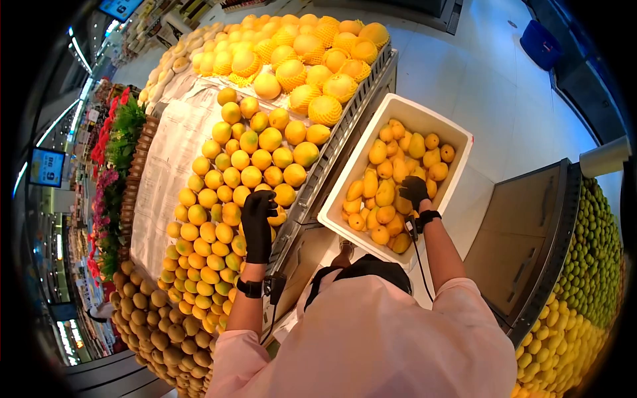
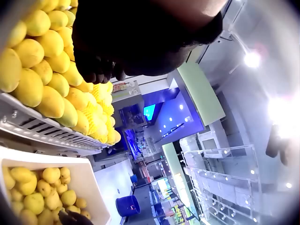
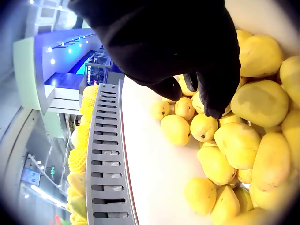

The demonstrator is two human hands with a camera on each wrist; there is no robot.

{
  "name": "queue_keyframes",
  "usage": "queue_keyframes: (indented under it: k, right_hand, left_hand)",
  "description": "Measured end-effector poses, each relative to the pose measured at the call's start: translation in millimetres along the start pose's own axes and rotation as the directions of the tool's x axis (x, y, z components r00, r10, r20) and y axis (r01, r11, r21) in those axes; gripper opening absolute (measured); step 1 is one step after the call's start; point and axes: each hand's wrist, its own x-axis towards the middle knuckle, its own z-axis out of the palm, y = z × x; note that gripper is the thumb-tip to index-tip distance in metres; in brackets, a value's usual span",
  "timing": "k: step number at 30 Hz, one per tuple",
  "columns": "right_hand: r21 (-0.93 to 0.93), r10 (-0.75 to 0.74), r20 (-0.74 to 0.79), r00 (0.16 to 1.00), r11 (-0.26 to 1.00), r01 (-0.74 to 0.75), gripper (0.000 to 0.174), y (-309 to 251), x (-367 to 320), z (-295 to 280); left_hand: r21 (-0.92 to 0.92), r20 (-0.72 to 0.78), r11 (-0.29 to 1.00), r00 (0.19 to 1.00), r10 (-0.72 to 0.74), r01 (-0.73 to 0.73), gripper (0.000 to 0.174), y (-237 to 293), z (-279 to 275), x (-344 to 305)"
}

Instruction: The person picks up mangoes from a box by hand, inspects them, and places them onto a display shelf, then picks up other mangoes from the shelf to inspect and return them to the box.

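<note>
My left hand (image 1: 257, 225), in a black glove, is over the front edge of a sloping bank of yellow-orange mangoes (image 1: 251, 176). Its fingers are loosely bent, and no fruit shows in it in the left wrist view. My right hand (image 1: 415, 190), also black-gloved, reaches down into a white foam box (image 1: 330, 213) of yellow mangoes (image 1: 377, 152). In the right wrist view its bent fingers (image 3: 213, 105) come down right at a small mango (image 3: 204, 127). Whether it grips a fruit I cannot tell, as the glove covers the inside of the hand.
A grey slotted rail (image 3: 108, 159) edges the display beside the box. Netted yellow fruit (image 1: 292, 73) lies farther up, brown round fruit (image 1: 159, 339) at the lower left. On the right stands another stand with green fruit (image 1: 594, 259). A blue bin (image 1: 540, 45) is on the floor beyond.
</note>
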Motion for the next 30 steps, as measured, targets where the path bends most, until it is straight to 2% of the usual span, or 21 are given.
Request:
queue_keyframes:
  k: [5, 6, 8, 9, 11, 12, 13, 14, 17, 19, 20, 23, 25, 26, 27, 29, 30]
  right_hand:
    - [-0.059, -0.114, 0.104, 0.988, 0.991, 0.121, 0.026, 71, 19, 10]
    - [-0.111, -0.094, 0.117, 0.989, 0.988, 0.107, 0.026, 67, 24, 11]
    - [0.054, -0.010, 0.086, 0.996, 0.999, 0.005, 0.024, 46, 33, 8]
    - [0.270, 0.063, 0.059, 0.996, 0.960, -0.076, 0.023, 27, 39, 1]
    - [0.460, 0.106, 0.000, 0.994, 0.883, -0.094, 0.025, 25, 62, -2]
    - [0.442, 0.071, -0.049, 0.996, 0.896, -0.043, 0.026, 40, 82, 0]
    - [-0.077, -0.061, 0.004, 0.998, 0.995, 0.061, 0.028, 1, 83, -14]
    - [-0.565, -0.192, 0.056, 0.980, 0.803, 0.190, 0.031, -47, 83, -29]
    - [-0.545, -0.263, -0.026, 0.964, 0.813, 0.207, 0.036, -56, 111, -33]
    - [-0.300, 0.042, -0.046, 0.998, 0.953, -0.054, 0.038, -59, 138, -35]
    - [-0.169, 0.194, -0.025, 0.981, 0.966, -0.195, 0.040, -61, 151, -35]
    - [-0.109, 0.400, 0.017, 0.916, 0.912, -0.396, 0.045, -72, 177, -40]
    - [0.248, 0.578, -0.006, 0.816, 0.792, -0.558, 0.044, -60, 198, -34]
    - [-0.020, 0.438, -0.007, 0.899, 0.899, -0.438, 0.043, -47, 206, -32]
    - [-0.288, 0.288, -0.008, 0.958, 0.917, -0.278, 0.044, -41, 212, -31]
    - [-0.329, 0.365, -0.037, 0.930, 0.874, -0.357, 0.044, -30, 224, -22]
    - [-0.282, 0.364, -0.101, 0.926, 0.882, -0.377, 0.049, -37, 225, -20]
  left_hand:
    - [-0.043, -0.096, 0.996, 0.992, -0.078, 0.074, 0.018, -9, 10, -45]
    - [-0.052, -0.103, 0.996, 0.991, -0.082, 0.077, 0.018, -16, 11, -52]
    - [-0.044, -0.110, 0.991, 0.986, -0.128, 0.124, 0.017, -20, 16, -65]
    - [-0.064, -0.099, 0.989, 0.985, -0.138, 0.132, 0.017, -22, 18, -70]
    - [-0.048, -0.108, 0.989, 0.984, -0.142, 0.137, 0.017, -24, 24, -77]
    - [-0.040, -0.112, 0.989, 0.983, -0.144, 0.140, 0.017, -23, 27, -80]
    - [-0.060, -0.108, 0.985, 0.980, -0.164, 0.159, 0.017, -23, 30, -83]
    - [-0.081, -0.102, 0.981, 0.977, -0.187, 0.179, 0.017, -22, 32, -85]
    - [-0.115, -0.117, 0.972, 0.969, -0.218, 0.205, 0.017, -24, 39, -90]
    - [-0.116, -0.118, 0.972, 0.968, -0.220, 0.207, 0.017, -29, 39, -91]
    - [-0.109, -0.113, 0.968, 0.964, -0.239, 0.227, 0.018, -30, 38, -91]
    - [-0.110, -0.098, 0.968, 0.967, -0.235, 0.225, 0.019, -41, 35, -91]
    - [-0.109, -0.103, 0.963, 0.961, -0.256, 0.245, 0.019, -40, 38, -90]
    - [-0.106, -0.107, 0.960, 0.957, -0.270, 0.259, 0.019, -41, 40, -89]
    - [-0.103, -0.110, 0.957, 0.953, -0.283, 0.273, 0.019, -42, 40, -88]
    - [-0.100, -0.077, 0.951, 0.951, -0.299, 0.291, 0.018, -44, 41, -86]
    - [-0.120, -0.084, 0.948, 0.948, -0.307, 0.296, 0.017, -44, 43, -85]
